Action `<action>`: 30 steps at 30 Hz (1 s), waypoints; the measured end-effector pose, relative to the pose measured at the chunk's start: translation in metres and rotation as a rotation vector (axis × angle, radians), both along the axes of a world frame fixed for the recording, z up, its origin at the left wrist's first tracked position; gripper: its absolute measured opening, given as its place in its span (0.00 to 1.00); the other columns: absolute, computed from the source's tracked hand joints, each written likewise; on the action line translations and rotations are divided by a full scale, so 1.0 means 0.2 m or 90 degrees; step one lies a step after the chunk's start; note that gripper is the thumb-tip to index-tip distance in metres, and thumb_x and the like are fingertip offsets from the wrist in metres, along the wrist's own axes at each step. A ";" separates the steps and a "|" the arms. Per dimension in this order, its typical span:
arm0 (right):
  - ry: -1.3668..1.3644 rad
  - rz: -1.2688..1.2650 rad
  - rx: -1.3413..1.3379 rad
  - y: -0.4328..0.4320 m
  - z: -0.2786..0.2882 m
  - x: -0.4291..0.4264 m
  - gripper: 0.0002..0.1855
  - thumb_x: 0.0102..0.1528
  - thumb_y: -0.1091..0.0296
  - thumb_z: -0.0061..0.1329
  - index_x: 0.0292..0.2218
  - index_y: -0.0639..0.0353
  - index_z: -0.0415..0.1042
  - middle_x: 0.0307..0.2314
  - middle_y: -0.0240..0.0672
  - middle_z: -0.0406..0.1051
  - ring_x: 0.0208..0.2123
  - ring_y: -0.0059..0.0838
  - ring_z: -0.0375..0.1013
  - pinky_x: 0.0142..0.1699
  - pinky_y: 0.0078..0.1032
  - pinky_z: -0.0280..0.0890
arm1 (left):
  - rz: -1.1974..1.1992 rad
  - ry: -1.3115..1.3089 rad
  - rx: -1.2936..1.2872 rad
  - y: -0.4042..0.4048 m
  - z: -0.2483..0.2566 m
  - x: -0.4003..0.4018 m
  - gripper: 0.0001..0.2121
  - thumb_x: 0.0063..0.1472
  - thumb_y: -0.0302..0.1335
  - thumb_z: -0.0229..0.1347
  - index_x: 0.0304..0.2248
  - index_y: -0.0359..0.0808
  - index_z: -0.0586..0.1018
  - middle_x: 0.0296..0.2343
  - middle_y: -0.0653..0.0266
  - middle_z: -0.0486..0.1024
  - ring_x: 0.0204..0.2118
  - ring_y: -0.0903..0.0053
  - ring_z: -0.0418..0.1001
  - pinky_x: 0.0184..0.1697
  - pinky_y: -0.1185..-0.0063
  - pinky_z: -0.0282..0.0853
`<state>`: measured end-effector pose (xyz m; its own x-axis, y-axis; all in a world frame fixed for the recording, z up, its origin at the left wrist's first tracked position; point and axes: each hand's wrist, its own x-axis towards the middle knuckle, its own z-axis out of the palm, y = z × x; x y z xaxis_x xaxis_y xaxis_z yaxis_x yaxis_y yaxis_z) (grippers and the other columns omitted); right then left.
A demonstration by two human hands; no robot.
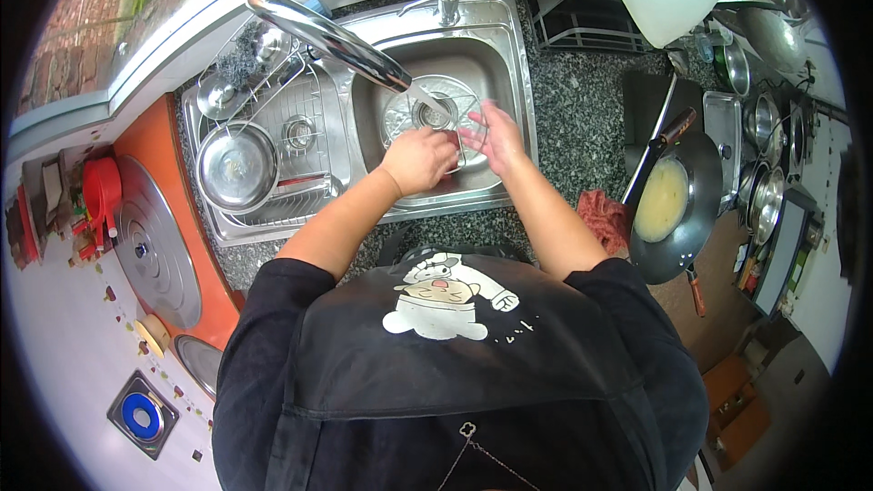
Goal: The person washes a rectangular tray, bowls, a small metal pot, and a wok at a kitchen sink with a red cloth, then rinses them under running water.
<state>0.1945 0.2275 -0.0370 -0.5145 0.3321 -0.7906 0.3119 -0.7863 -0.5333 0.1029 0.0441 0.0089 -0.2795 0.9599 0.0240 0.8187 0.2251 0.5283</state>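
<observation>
Both hands are over the right basin of a stainless steel sink [505, 61]. Water [430, 99] runs from the chrome faucet [331, 37]. My left hand [421, 162] is curled, palm down, on a dark reddish thing [447, 140] that is mostly hidden; what it is I cannot tell. Just right of it, my right hand [496, 136] is spread and blurred, fingers apart, with nothing visible in it. Under the hands a round wire rack [395, 106] lies around the drain.
Left of the basin, a steel pot [237, 167] stands on a wire dish rack [300, 208]. At the right are a wok [702, 204] with yellowish food [661, 199], a red cloth [602, 218] and a black rack [580, 13]. A soap dispenser [448, 5] stands behind the basin.
</observation>
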 end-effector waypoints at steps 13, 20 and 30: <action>0.191 0.275 -0.137 0.01 -0.21 -0.07 0.31 0.60 0.70 0.56 0.62 0.50 0.62 0.42 0.30 0.73 0.41 0.21 0.75 0.48 0.27 0.72 | 0.668 -0.980 0.045 -0.28 0.07 -0.19 0.42 0.61 0.34 0.64 0.66 0.33 0.53 0.58 0.49 0.67 0.56 0.69 0.72 0.51 0.72 0.74; -0.032 0.485 0.366 -0.23 -0.57 0.02 0.38 0.61 0.41 0.47 0.66 0.48 0.56 0.61 0.48 0.57 0.63 0.51 0.56 0.66 0.54 0.51 | 0.615 -0.801 0.147 -0.24 0.03 -0.21 0.32 0.57 0.16 0.55 0.62 0.30 0.63 0.58 0.53 0.69 0.55 0.69 0.73 0.53 0.73 0.72; -0.100 0.492 0.606 -0.10 -0.42 0.00 0.12 0.49 0.68 0.53 0.37 0.57 0.80 0.46 0.47 0.70 0.44 0.46 0.73 0.53 0.36 0.68 | 0.543 -0.587 0.052 -0.18 -0.29 -0.16 0.26 0.51 0.20 0.59 0.53 0.31 0.75 0.45 0.62 0.80 0.36 0.77 0.81 0.44 0.79 0.74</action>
<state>0.1937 0.2076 -0.1208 -0.7528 0.4599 -0.4709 0.6338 0.3135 -0.7071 0.0701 0.0085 -0.0484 -0.7531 0.4713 -0.4590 -0.2507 0.4394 0.8626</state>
